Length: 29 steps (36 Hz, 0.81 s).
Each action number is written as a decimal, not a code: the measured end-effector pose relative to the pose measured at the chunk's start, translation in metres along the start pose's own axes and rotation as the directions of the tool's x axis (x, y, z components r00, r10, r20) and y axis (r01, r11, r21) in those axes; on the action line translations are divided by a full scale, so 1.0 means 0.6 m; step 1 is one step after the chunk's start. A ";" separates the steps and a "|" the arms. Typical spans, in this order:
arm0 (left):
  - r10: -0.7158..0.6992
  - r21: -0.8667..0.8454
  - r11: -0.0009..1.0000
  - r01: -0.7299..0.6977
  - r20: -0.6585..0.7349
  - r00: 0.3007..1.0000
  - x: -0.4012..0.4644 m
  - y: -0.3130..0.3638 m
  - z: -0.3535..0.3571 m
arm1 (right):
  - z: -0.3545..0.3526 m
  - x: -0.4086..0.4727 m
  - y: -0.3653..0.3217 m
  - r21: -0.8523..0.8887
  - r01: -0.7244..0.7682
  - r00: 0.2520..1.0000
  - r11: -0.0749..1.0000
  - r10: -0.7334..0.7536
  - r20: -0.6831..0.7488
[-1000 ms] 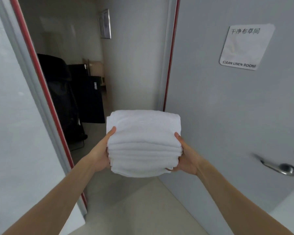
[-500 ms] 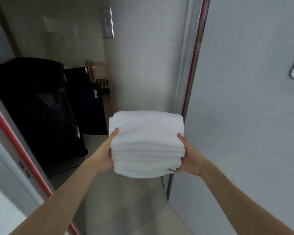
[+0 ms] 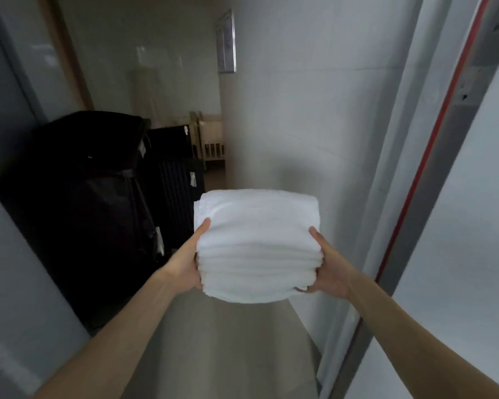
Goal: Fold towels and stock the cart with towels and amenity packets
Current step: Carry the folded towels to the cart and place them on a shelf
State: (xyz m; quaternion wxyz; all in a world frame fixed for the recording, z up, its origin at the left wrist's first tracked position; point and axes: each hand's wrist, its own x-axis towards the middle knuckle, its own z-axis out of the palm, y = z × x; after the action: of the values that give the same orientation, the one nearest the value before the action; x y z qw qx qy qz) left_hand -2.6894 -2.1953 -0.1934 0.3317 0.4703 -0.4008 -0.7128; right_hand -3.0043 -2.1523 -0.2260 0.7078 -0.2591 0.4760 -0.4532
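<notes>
Moved further through the doorway than half a second ago: dark bags [image 3: 78, 203] now larger and nearer at left, red-striped door frame [image 3: 432, 156] swung out to the right, door sign gone from view; grasp on the stack of towels [image 3: 257, 246] unchanged.

Step in hand, by the look of it: folding done, stack being carried toward the cart. No cart in view, so much of the stocking likely still ahead. Next move calls for keeping the pile level and squeezed from both sides while passing the dark bags on the left, then finding a shelf to slide it onto; a loosened side could let the lower folds sag or slip.

Left to right: left hand [image 3: 185, 263] pressed flat against the stack's left side, thumb up over the top edge, fingers tucked underneath and hidden. Stack held in mid-air between both hands, above the floor [image 3: 213, 341], touching nothing else. Right hand [image 3: 327, 269] mirrors it on the right side, thumb on top, fingers curled beneath the bottom fold.
</notes>
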 end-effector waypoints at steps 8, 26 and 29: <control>0.022 -0.018 1.000 -0.023 -0.077 0.997 0.164 0.091 -0.043 | 0.008 0.201 -0.127 -0.024 -0.059 0.992 0.998 0.062 0.112; -0.015 -0.014 1.000 0.014 -0.048 0.999 0.689 0.312 -0.149 | -0.018 0.699 -0.359 -0.003 -0.003 1.000 1.000 0.003 0.015; -0.015 0.020 1.000 0.015 0.016 1.000 0.777 0.370 -0.161 | -0.022 0.770 -0.409 -0.011 0.037 0.999 0.999 -0.037 -0.004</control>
State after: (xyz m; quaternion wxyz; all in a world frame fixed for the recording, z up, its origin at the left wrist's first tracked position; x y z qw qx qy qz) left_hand -2.7351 -2.7183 -0.2088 0.3184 0.4708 -0.4069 -0.7151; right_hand -3.0501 -2.6737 -0.2380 0.6969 -0.2708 0.4748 -0.4642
